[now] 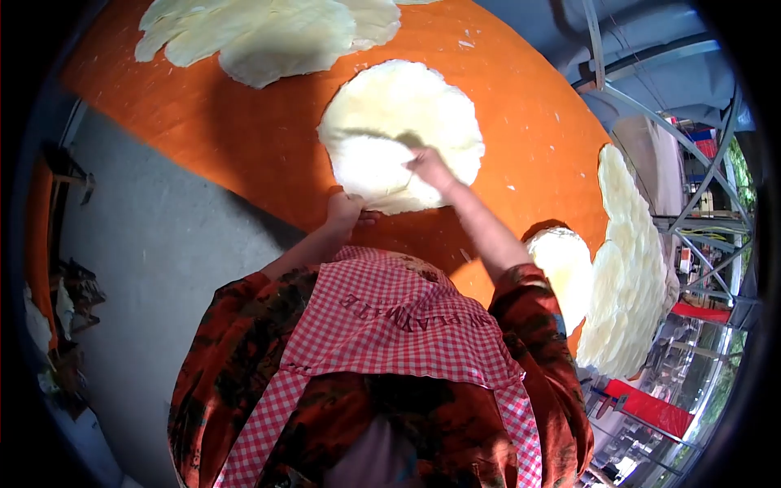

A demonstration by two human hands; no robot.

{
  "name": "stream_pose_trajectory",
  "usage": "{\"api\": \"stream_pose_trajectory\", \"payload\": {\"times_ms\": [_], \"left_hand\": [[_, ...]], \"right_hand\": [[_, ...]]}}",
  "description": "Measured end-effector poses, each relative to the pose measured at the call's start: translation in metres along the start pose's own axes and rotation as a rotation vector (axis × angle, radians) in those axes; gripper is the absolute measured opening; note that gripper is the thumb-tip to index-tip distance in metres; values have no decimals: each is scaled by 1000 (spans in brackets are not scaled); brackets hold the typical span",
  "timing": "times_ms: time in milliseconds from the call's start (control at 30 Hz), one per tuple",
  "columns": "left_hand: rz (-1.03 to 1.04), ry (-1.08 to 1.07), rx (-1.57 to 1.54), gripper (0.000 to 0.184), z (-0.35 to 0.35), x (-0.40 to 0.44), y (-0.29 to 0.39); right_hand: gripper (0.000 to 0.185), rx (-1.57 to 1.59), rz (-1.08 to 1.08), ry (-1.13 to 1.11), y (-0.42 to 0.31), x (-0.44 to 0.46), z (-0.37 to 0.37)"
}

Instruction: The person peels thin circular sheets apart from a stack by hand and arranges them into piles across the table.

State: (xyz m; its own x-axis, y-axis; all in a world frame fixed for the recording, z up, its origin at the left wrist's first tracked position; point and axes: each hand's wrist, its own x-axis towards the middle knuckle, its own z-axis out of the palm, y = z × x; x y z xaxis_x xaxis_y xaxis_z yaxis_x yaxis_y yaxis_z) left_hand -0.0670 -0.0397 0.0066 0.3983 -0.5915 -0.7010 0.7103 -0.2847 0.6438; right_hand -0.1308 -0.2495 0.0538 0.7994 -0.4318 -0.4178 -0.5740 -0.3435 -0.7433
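Note:
A stack of thin, round, pale dough sheets [415,98] lies on the orange table covering [521,138] in front of me. Its near left part is brightly lit, and a raised or folded edge runs across the middle with a shadow behind it. At the near left rim, my left hand [346,210] has its fingers closed on the sheet's edge. My right hand [429,168] is over the middle of the round, fingers closed at the end of that raised edge, slightly blurred. Whether one sheet or more is lifted, I cannot tell.
Overlapping pale sheets [277,41] lie at the far left of the table. Another round pile [561,264] sits by my right elbow, beside a long row of overlapping sheets [626,276]. Grey floor [163,268] shows at left; metal framework [700,179] stands at right.

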Motion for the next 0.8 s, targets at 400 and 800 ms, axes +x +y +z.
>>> {"api": "stream_pose_trajectory", "payload": {"times_ms": [400, 800], "left_hand": [[35, 60, -119, 15, 0, 12, -12], [-5, -39, -113, 25, -2, -4, 4]], "right_hand": [[16, -294, -182, 406, -82, 119, -285], [20, -907, -543, 455, -243, -19, -299]]}}
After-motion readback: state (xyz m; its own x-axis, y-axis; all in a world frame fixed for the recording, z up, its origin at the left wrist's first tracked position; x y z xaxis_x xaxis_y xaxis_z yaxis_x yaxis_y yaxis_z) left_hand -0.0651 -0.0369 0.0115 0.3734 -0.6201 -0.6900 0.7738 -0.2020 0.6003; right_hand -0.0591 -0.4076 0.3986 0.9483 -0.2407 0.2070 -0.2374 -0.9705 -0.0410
